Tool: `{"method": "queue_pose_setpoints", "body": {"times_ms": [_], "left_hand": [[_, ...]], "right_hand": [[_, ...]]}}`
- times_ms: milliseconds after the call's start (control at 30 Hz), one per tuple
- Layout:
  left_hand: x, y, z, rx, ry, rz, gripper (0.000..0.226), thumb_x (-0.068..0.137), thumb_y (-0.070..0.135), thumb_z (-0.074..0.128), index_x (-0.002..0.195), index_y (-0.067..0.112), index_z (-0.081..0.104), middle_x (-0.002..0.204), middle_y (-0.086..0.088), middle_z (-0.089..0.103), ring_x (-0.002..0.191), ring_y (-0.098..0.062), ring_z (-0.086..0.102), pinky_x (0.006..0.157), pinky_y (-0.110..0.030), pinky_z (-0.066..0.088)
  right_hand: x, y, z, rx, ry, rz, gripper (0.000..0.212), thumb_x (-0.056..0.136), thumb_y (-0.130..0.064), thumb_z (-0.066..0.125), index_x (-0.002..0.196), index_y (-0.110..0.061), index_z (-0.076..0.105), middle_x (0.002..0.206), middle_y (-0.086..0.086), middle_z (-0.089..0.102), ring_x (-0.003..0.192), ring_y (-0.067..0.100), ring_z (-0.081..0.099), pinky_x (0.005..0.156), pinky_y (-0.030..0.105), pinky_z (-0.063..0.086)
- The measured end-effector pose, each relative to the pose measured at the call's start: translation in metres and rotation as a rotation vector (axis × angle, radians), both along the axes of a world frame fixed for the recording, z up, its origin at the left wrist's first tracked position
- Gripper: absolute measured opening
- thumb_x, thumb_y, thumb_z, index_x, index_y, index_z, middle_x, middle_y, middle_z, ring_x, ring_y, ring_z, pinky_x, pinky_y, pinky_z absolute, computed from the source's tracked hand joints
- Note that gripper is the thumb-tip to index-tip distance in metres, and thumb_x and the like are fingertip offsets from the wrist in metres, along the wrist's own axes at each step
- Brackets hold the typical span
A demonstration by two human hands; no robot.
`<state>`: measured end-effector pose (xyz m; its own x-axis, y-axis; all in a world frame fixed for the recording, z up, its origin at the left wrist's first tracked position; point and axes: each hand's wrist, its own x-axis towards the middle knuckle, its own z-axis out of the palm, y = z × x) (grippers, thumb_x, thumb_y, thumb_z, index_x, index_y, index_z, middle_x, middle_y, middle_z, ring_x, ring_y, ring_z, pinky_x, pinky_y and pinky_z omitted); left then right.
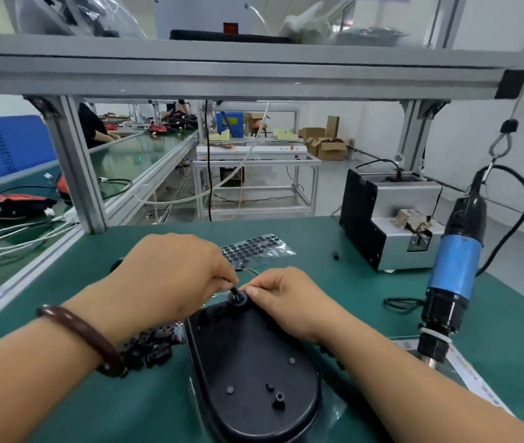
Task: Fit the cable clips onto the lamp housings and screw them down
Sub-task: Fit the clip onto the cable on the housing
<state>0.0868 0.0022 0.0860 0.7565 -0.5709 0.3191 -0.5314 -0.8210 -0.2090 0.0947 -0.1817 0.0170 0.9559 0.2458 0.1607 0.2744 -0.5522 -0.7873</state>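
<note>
Lamp housing (254, 362) lies at the counter's (334, 251) near edge; our left hand (171, 276) pinches the cable clip (234, 290) at its far end, right hand (286, 298) pinching beside it. Seated crooked, we think, it could pinch the wires (249, 270)

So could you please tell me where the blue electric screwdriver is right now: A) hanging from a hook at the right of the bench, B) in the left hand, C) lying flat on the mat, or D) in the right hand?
A: the blue electric screwdriver hangs from a hook, no hand on it.
</note>
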Motion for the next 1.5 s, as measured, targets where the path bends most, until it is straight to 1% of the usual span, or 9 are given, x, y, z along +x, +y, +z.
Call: {"method": "queue_pose_setpoints", "body": {"times_ms": [333, 467, 567, 633, 733, 800, 900, 1267, 1500], "left_hand": [[0.0, -0.005, 0.001, 0.2, -0.021, -0.013, 0.037, 0.092, 0.061, 0.03, 0.123, 0.055, 0.049, 0.126, 0.027, 0.054, 0.119, -0.003, 0.046, 0.099, -0.028, 0.035], [-0.06, 0.021, -0.031, -0.203, -0.093, -0.023, 0.053, 0.08, 0.065, 0.044, 0.126, 0.042, 0.055, 0.147, 0.009, 0.04, 0.128, -0.01, 0.038, 0.107, -0.034, 0.024], [-0.096, 0.04, -0.072, -0.675, 0.071, 0.029, 0.035, 0.082, 0.051, 0.047, 0.114, 0.062, 0.053, 0.151, 0.011, 0.034, 0.134, 0.0, 0.028, 0.108, -0.039, 0.03], [-0.103, 0.046, -0.1, -0.443, 0.072, 0.089, 0.043, 0.097, 0.052, 0.016, 0.131, 0.046, 0.042, 0.154, 0.023, 0.019, 0.139, 0.011, 0.003, 0.085, -0.062, 0.043], [-0.111, 0.052, -0.114, -0.242, 0.279, 0.345, 0.062, 0.093, 0.054, 0.003, 0.117, 0.014, 0.043, 0.141, -0.007, 0.05, 0.143, 0.002, -0.005, 0.07, -0.066, 0.045], [-0.104, 0.046, -0.098, -0.104, 0.476, 0.493, 0.101, 0.071, 0.085, -0.001, 0.148, 0.022, 0.014, 0.159, 0.0, -0.003, 0.145, -0.011, -0.007, 0.098, -0.06, 0.03], [-0.076, 0.055, -0.099, -0.219, 0.46, 0.641, 0.119, 0.026, 0.097, -0.012, 0.115, 0.029, -0.053, 0.123, 0.006, -0.06, 0.135, -0.018, -0.035, 0.116, -0.049, -0.001], [0.022, 0.057, -0.104, -0.384, 0.437, 0.623, 0.108, 0.077, 0.076, 0.039, 0.146, 0.024, -0.025, 0.155, -0.015, -0.023, 0.145, -0.034, -0.012, 0.118, -0.049, 0.005], [0.008, 0.103, -0.063, -0.369, 0.534, 0.426, 0.089, 0.032, 0.103, 0.034, 0.116, 0.081, 0.012, 0.158, -0.005, 0.017, 0.147, -0.023, 0.007, 0.116, -0.041, 0.018]], "right_hand": [[-0.001, -0.002, 0.0, -0.045, -0.002, 0.012, 0.02, 0.096, -0.024, 0.055, 0.1, -0.019, 0.075, 0.081, -0.015, 0.062, 0.094, 0.011, 0.063, 0.088, 0.028, 0.049], [0.001, -0.002, -0.005, -0.035, -0.019, 0.014, 0.021, 0.097, -0.023, 0.054, 0.1, -0.021, 0.074, 0.093, -0.01, 0.066, 0.095, 0.011, 0.063, 0.091, 0.032, 0.05], [0.002, 0.0, -0.008, -0.026, -0.005, 0.011, 0.021, 0.098, -0.025, 0.053, 0.1, -0.022, 0.074, 0.094, -0.012, 0.065, 0.095, 0.011, 0.063, 0.091, 0.032, 0.051], [0.002, 0.0, -0.007, -0.019, 0.002, 0.011, 0.021, 0.098, -0.024, 0.053, 0.1, -0.022, 0.074, 0.091, -0.014, 0.063, 0.096, 0.01, 0.063, 0.092, 0.031, 0.05], [0.001, 0.0, -0.006, -0.023, 0.0, 0.019, 0.02, 0.098, -0.023, 0.053, 0.099, -0.022, 0.074, 0.087, -0.017, 0.061, 0.097, 0.009, 0.062, 0.092, 0.028, 0.049], [0.0, -0.001, -0.005, -0.017, 0.007, 0.027, 0.021, 0.098, -0.023, 0.053, 0.099, -0.022, 0.074, 0.085, -0.02, 0.06, 0.096, 0.009, 0.062, 0.091, 0.027, 0.049], [-0.001, -0.001, -0.002, -0.042, -0.002, 0.038, 0.021, 0.098, -0.022, 0.053, 0.101, -0.02, 0.074, 0.085, -0.022, 0.059, 0.098, 0.008, 0.061, 0.091, 0.025, 0.048], [-0.009, -0.007, 0.009, -0.209, -0.026, 0.051, 0.022, 0.096, -0.021, 0.054, 0.103, -0.021, 0.075, 0.104, -0.013, 0.069, 0.097, 0.004, 0.061, 0.084, 0.018, 0.044], [-0.016, -0.028, 0.035, -0.221, 0.215, 0.188, 0.038, 0.09, -0.032, 0.065, 0.127, -0.039, 0.059, 0.095, -0.014, 0.068, 0.088, -0.003, 0.061, 0.081, 0.01, 0.043]]}}
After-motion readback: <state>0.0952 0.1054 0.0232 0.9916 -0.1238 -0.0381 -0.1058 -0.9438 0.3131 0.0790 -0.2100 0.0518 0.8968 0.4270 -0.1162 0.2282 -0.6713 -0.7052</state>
